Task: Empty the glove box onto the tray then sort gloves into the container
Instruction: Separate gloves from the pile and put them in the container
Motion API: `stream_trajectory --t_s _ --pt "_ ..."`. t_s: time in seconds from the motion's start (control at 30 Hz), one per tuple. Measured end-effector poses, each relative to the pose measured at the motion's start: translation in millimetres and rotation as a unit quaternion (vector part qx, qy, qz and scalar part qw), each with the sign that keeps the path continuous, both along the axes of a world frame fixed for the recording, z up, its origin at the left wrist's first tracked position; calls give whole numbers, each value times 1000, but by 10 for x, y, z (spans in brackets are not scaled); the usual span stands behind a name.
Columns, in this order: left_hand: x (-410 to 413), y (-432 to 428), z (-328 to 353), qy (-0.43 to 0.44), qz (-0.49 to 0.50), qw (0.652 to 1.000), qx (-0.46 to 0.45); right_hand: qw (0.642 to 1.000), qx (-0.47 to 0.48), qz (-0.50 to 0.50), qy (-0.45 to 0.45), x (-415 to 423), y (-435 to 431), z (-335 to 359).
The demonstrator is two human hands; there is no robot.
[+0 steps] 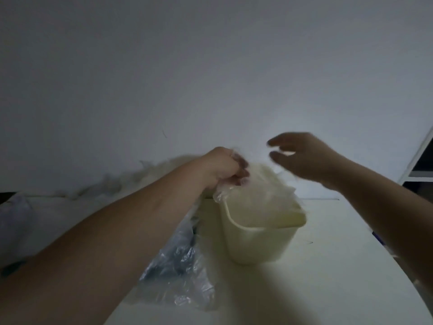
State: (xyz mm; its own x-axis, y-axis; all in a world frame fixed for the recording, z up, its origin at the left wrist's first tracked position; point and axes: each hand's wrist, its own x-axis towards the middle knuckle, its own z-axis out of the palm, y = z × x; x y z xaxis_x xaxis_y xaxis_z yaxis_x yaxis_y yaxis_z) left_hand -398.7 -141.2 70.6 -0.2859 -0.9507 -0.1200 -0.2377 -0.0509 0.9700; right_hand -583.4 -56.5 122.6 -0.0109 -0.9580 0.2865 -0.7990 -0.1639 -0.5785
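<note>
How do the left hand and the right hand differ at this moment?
The left hand grips clear gloves over the container; the right hand holds nothing. The left hand is curled; the right hand is spread open. Both are raised near the container.

Setting: plain indoor room, dimly lit; home or workplace cannot be told. Evidence: bare pale wall (210, 66) is filling the upper view, white table (304, 292) is standing against it, white-framed unit (420, 158) is showing at right edge.
</note>
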Motion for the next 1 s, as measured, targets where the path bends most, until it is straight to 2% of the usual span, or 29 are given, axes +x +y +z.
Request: stream_trajectory --t_s 0.1,0.17,0.33,0.4,0.53,0.63,0.73,0.8,0.93,1.0 --pt "-102 -96 -133 -90 44 990 -102 976 139 86 147 304 149 -162" --pt "-42 -80 -131 -90 84 982 -146 953 195 95 213 445 54 -344" --pt "389 88 -34 -82 142 962 -220 919 256 105 282 698 -352 -748" --pt "566 228 -33 -86 135 960 -228 903 286 109 301 757 -467 -854" --pt "924 504 -118 -134 92 959 -233 846 355 129 377 790 -488 -919" --pt "1183 658 -236 -253 39 930 -263 867 325 109 361 815 -340 -683" --pt "1440 785 -415 -415 9 863 -286 891 263 75 362 843 -153 -387" --pt "1579 815 -568 -483 10 827 -287 907 203 50 366 921 -24 -258" --pt "1762 810 -831 -474 38 832 -286 958 52 81 270 1340 99 -291" --pt "1865 796 -919 -460 73 832 -300 971 53 123 197 1563 90 -473"
